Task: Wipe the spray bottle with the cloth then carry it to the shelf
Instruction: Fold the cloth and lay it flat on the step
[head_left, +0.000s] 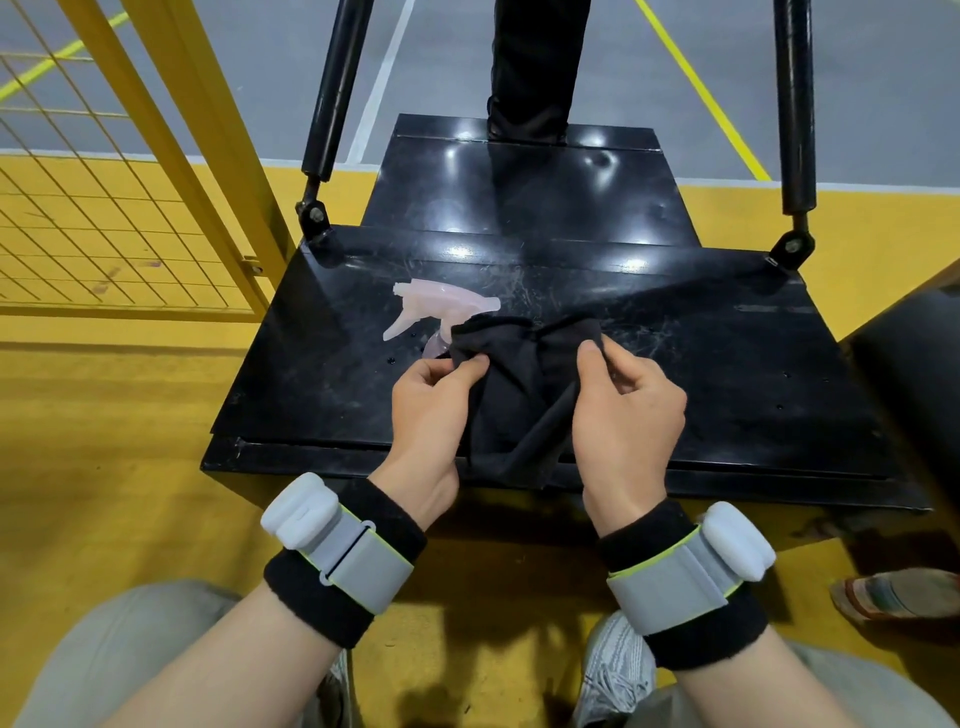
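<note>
Pinching the black cloth (511, 384) between them, the left hand (428, 410) and right hand (626, 410) half-cover the spray bottle (441, 312) lying on a scratched black platform (701, 364), with yellow floor (104, 441) around and a mesh fence (104, 208) at the far left.

No writing, number, brand or sign can be read. The pale pink translucent plastic spray bottle (441, 304) lies on the glossy black metal platform (727, 364). Its trigger head shows no marking, and its body is mostly hidden under the black fabric cloth (514, 384). Nearer than the platform, the grey-and-white wrist bands (337, 551) show no legible marking.
</note>
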